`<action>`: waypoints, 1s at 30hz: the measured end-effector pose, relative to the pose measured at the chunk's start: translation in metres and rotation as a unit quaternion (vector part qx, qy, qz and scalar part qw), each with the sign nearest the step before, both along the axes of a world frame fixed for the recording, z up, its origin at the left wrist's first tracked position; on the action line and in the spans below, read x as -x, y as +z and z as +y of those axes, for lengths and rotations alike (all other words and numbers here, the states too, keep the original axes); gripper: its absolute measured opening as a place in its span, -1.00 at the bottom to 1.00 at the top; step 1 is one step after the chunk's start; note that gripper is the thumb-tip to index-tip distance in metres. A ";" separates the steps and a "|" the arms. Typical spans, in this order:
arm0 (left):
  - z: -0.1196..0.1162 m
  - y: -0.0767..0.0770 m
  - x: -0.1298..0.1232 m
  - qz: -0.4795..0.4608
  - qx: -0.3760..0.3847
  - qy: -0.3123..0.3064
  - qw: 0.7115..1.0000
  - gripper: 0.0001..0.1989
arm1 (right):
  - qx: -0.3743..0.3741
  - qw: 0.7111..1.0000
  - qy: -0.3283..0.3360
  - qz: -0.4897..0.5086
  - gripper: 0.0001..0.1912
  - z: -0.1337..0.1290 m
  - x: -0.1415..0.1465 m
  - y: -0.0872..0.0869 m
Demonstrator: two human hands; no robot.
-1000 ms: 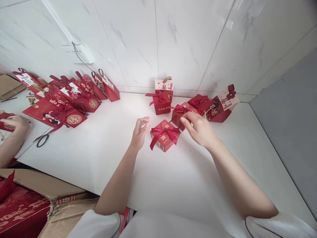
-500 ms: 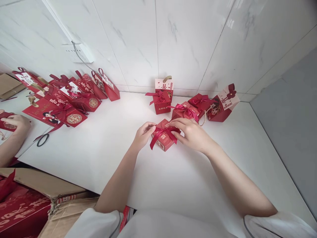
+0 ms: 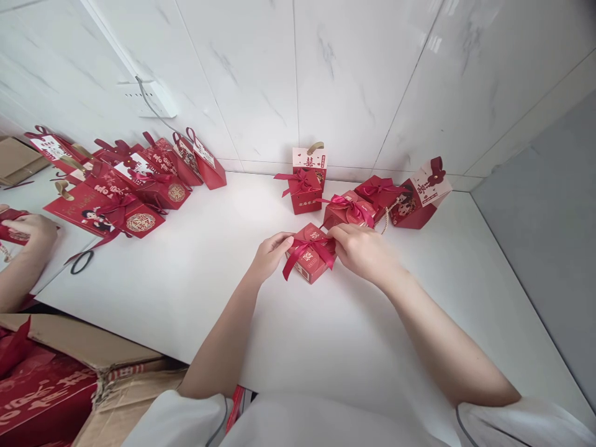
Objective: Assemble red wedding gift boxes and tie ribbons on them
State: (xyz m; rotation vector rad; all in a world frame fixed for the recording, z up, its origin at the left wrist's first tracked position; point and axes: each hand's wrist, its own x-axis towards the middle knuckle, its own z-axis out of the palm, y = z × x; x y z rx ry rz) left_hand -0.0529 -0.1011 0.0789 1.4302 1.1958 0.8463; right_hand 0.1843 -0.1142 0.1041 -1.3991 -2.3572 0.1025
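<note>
A small red gift box [image 3: 311,273] with gold lettering sits on the white table in front of me. A dark red ribbon bow [image 3: 309,246] is tied across its top, one tail hanging over the left front side. My left hand [image 3: 270,256] pinches the bow's left loop at the box's left corner. On the opposite side, my right hand [image 3: 365,249] has its fingers closed on the bow's right loop, hiding that part of the ribbon. Just behind stands a second red box [image 3: 342,211] with a pink-red bow.
Against the tiled wall stand a tall red box [image 3: 307,189] and a tilted one with a flower [image 3: 421,195]. Several red gift boxes [image 3: 135,186] crowd the left, near black scissors [image 3: 82,262]. Another person's hand [image 3: 40,233] works there. An open carton [image 3: 79,347] sits lower left.
My right hand has shifted right, off the box top to the bow's right end, and its fingers have closed. My left hand and the box have barely moved.
</note>
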 end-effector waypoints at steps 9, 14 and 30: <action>0.007 -0.016 0.009 -0.015 0.020 -0.063 0.998 -0.49 | 0.325 0.930 0.090 0.148 -0.40 0.014 -0.027 -0.014; 0.022 -0.038 0.032 -0.096 0.062 -0.216 0.970 -0.24 | 0.352 0.904 0.105 0.220 -0.62 0.025 -0.020 -0.033; 0.018 -0.033 0.003 -0.154 -0.072 -0.126 0.977 -0.26 | 0.472 0.601 0.038 0.644 -0.50 0.035 0.019 -0.090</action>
